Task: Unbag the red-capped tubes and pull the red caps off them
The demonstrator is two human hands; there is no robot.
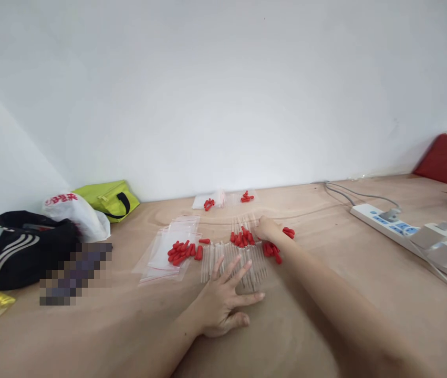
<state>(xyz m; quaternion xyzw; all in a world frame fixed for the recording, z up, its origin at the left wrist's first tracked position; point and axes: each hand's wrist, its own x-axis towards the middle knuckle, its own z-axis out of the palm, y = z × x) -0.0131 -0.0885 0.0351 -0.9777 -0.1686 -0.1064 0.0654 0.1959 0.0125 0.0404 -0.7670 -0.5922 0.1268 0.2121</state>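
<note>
My left hand (225,302) lies with fingers spread, its fingertips on the lower part of a row of thin clear glass tubes (217,257). Just beyond that row is a group of droppers with red rubber bulbs (242,239), their clear tubes pointing away from me. My right hand (267,229) is at the right side of this group, fingers curled; whatever they hold is hidden. Loose red bulbs (272,252) lie beneath and beside my right wrist. More red bulbs (179,252) are heaped on flat clear zip bags (160,262) to the left.
Two small bags with red bulbs (209,205) (247,197) lie near the wall. On the left are a black bag (22,249), a white plastic bag (85,215) and a lime-green bag (108,197). A power strip (381,218) with chargers and cables stretches along the right.
</note>
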